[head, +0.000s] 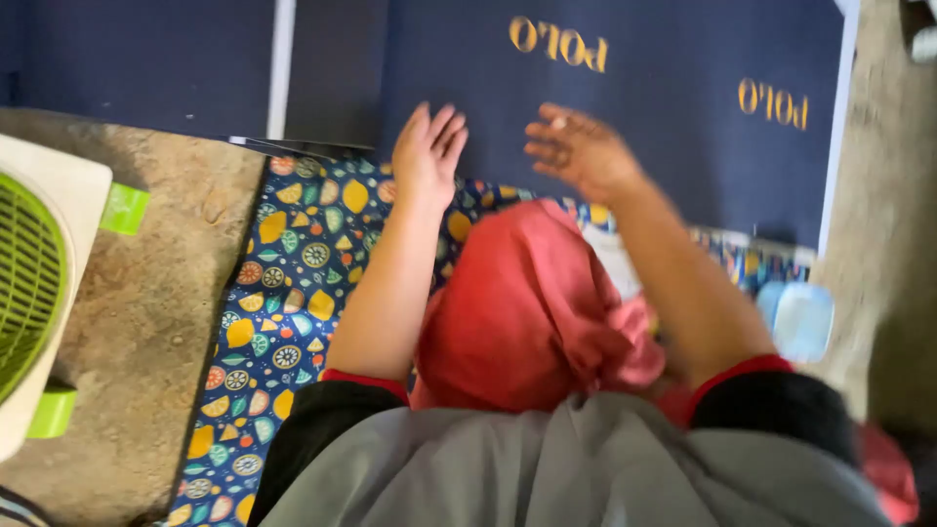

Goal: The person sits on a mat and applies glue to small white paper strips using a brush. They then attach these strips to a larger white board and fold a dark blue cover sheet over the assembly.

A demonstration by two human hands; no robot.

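Both hands are spread flat and gripping nothing: the left hand (427, 151) lies palm down on a dark blue sheet (673, 127) with gold lettering, and the blurred right hand (576, 151) hovers just beside it over the same sheet. Nearer the person, red cloth (527, 312) is bunched on a patterned mat (283, 293), with a green fan (34, 283) off to the left.

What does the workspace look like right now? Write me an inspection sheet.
Surface: dark blue sheet with gold lettering, over a patterned mat.
Job's things: the blue sheet; both hands lie on or just above it.
Clutter: red cloth between the forearms; pale blue lid-like thing, blurred.
Hands: left hand open, fingers up; right hand open, blurred.
Cables: nothing seen.
Surroundings: green-and-white fan on a bare brown floor.
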